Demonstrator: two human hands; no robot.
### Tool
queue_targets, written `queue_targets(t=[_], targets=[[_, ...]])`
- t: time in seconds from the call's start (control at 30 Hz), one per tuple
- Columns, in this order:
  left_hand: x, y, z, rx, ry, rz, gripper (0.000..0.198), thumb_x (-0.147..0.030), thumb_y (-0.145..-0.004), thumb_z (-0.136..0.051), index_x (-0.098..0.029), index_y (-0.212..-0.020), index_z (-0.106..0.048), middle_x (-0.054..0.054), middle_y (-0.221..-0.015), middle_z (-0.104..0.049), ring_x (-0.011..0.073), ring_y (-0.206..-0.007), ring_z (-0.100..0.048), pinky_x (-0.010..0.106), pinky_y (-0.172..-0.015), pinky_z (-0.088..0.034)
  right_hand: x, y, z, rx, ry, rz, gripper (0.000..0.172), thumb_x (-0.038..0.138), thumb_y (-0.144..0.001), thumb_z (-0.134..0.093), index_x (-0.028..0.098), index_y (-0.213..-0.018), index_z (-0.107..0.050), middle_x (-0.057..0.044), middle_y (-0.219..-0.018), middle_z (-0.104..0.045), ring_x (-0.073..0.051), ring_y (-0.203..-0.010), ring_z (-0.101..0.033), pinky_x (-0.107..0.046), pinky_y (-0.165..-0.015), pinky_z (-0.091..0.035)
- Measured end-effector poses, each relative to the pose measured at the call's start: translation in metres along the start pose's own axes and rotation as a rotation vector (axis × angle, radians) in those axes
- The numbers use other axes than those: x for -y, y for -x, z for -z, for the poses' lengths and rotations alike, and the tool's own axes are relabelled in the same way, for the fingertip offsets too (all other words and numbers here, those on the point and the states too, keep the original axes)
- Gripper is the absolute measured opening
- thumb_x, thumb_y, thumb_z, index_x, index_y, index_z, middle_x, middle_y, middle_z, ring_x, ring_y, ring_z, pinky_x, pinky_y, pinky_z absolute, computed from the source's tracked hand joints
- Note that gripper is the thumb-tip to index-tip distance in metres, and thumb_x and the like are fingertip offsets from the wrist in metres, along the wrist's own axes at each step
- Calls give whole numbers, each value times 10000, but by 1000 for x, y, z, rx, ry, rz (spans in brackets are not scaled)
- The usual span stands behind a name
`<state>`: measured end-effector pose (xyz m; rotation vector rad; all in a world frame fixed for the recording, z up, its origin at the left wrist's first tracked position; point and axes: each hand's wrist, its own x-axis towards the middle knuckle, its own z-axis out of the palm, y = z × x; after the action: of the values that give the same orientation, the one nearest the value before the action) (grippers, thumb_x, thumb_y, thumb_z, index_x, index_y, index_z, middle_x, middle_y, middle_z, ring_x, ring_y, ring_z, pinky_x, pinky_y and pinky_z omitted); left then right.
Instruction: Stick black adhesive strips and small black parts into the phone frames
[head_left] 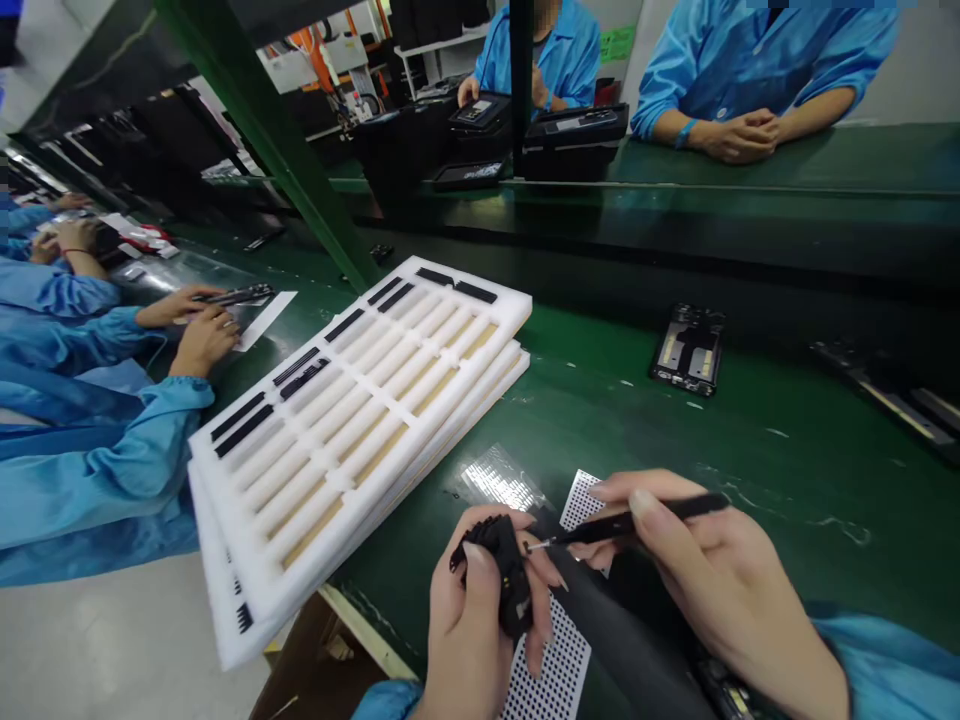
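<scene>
My left hand [469, 620] is closed around a small black plastic part [504, 570] with a toothed edge, thumb pressed on its face. My right hand [697, 570] pinches black tweezers [637, 520]; their silvery tip touches or nearly touches the part's right side. Whether the tip grips anything is too small to make out. Beneath my hands lie a white sheet with rows of black dots [551, 655] and a dark strip [622, 640]. A clear sheet of small silvery pieces [501, 478] lies just beyond my left hand.
Stacked white foam trays [360, 385] stand to the left, with several black strips in their slots. An opened phone body [688, 348] lies at the back right, another device [892, 395] farther right. A green post [270, 130] rises behind the trays. Co-workers in blue sit left and opposite.
</scene>
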<state>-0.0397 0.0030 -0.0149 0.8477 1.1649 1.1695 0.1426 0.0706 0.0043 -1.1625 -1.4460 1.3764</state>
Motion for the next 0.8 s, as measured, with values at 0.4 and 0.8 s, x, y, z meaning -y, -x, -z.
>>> queue_targets(t=[0.4, 0.8], targets=[[-6, 3, -26, 42, 533, 49, 369, -544, -976, -484, -233, -1012, -680, 55, -754, -649, 132, -568, -582, 184, -434, -471, 10, 20, -6, -183, 310, 277, 314, 421, -999, -528, 304, -882, -795, -41, -968, -807, -206, -818, -783, -241, -707, -653], [-6, 5, -36, -73, 546, 44, 216, -348, -919, -625, -157, -1000, -682, 30, -670, -619, 123, -565, -530, 191, -435, -432, 3, 31, -5, -141, 372, 548, 217, 229, -998, -557, 296, -1156, -689, 42, -1006, -806, -98, -886, -771, -91, -835, -555]])
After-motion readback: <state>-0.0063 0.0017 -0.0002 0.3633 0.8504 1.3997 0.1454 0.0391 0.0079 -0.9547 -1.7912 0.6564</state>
